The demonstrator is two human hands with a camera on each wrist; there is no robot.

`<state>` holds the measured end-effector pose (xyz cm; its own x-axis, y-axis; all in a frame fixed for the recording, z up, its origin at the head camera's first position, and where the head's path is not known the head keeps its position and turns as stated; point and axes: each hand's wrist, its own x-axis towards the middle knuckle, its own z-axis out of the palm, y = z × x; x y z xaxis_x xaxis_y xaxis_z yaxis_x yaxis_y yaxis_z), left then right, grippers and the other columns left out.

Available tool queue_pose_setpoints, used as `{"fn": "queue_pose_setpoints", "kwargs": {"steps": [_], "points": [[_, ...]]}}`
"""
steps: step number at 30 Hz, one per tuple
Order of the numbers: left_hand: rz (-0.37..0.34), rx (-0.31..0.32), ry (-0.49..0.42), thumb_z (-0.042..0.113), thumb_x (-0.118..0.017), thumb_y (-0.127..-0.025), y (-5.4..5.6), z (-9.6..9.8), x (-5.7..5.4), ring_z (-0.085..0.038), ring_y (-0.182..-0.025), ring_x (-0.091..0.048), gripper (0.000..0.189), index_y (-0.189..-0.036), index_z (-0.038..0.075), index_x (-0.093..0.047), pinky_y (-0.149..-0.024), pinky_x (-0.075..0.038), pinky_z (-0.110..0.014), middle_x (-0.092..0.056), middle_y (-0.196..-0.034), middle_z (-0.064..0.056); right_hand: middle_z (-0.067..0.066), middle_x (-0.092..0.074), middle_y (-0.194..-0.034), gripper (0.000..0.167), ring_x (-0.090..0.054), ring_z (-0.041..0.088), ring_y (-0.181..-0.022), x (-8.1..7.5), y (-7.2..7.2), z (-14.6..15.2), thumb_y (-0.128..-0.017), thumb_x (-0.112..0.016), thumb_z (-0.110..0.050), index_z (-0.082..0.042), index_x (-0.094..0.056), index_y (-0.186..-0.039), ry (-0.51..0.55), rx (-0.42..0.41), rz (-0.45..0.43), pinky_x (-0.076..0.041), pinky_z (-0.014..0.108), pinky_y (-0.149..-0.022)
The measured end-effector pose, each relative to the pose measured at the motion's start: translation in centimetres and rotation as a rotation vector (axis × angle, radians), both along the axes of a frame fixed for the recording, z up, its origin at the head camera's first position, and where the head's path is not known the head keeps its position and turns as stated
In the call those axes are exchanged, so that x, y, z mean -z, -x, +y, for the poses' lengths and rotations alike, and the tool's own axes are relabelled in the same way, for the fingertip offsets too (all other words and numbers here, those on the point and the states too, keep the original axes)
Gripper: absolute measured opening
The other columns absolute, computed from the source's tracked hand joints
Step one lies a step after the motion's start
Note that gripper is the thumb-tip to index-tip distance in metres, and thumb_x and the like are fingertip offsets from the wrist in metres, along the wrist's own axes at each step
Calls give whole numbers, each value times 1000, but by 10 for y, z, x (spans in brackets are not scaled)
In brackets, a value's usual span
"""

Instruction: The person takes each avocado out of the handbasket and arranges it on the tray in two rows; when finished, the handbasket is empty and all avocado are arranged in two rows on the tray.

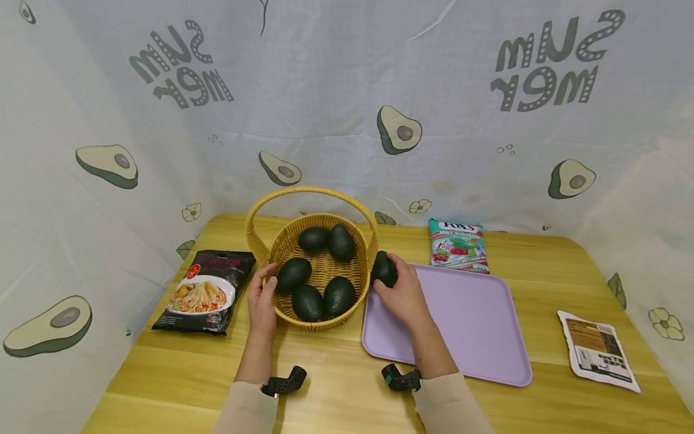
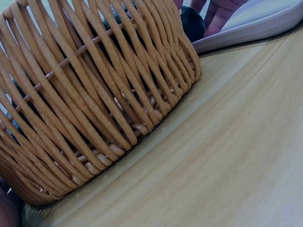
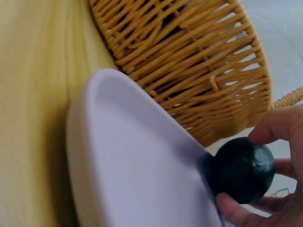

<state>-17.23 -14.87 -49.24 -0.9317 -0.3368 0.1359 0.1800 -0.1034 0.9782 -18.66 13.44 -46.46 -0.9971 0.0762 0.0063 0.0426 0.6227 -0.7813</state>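
A yellow wicker basket (image 1: 320, 325) with a tall arched handle stands on the table, with several dark green avocados (image 1: 308, 302) inside. My left hand (image 1: 262, 304) grips the basket's left side, its thumb at the rim. In my right hand (image 1: 403, 295) is another avocado (image 3: 242, 170), held between thumb and fingers just right of the basket. That avocado is low over the near-basket edge of a lilac tray (image 1: 472, 325). In the left wrist view, the woven wall (image 2: 94, 85) hides most of what lies inside.
A black noodle packet (image 1: 206, 292) lies left of the basket. Behind the tray is a teal Fox's candy bag (image 1: 459, 246). A white and brown pouch (image 1: 598, 351) lies at the far right. An avocado-print curtain (image 1: 325, 120) hangs behind the wooden table (image 1: 325, 386).
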Motion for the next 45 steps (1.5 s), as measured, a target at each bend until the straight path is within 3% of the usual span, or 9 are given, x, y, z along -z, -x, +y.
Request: {"fn": "queue_pose_setpoints", "kwargs": {"steps": [5, 22, 29, 33, 38, 45], "points": [[-7, 4, -7, 9, -46, -104, 0, 0, 0, -8, -138, -41, 36, -136, -5, -56, -115, -28, -33, -57, -141, -5, 26, -46, -148, 75, -49, 44, -134, -3, 0, 3, -85, -66, -20, -13, -40, -155, -20, -18, -23, -39, 60, -112], [-28, 4, 0, 10, -46, -104, 0, 1, 1, -11, -139, -40, 36, -137, -3, -56, -115, -27, -33, -55, -143, -9, 26, -45, -150, 79, -51, 42, -130, -3, 0, 9, -88, -73, -29, -12, -36, -156, -24, -3, -55, -40, 62, -111], [-36, 1, 0, 10, -46, -104, 0, 2, 0, -9, -138, -40, 36, -137, -3, -57, -116, -27, -34, -55, -142, -7, 23, -44, -152, 80, -53, 40, -126, -14, -3, 13, -89, -72, -35, -15, -35, -157, -36, 3, -59, -44, 60, -107], [-34, -1, 4, 10, -46, -104, 0, 2, 0, -11, -138, -40, 36, -136, -3, -57, -115, -27, -34, -56, -142, -8, 20, -42, -154, 77, -55, 40, -128, -27, -7, 14, -91, -71, -33, -15, -36, -157, -12, 13, -27, -48, 57, -104], [-36, 5, -4, 10, -46, -104, 0, 1, 0, -14, -141, -39, 36, -137, -3, -56, -116, -27, -36, -54, -144, -9, 17, -44, -153, 70, -54, 38, -130, -44, -14, 13, -93, -72, -26, -16, -41, -155, 91, 38, 65, -51, 53, -103], [-35, 4, -12, 9, -46, -104, -1, 0, 0, -13, -141, -38, 36, -137, -4, -56, -116, -26, -36, -55, -143, -8, 14, -56, -129, 52, -63, 30, -114, -64, -27, 8, -91, -75, -16, -12, -55, -139, 213, 40, 238, -54, 49, -99]]}}
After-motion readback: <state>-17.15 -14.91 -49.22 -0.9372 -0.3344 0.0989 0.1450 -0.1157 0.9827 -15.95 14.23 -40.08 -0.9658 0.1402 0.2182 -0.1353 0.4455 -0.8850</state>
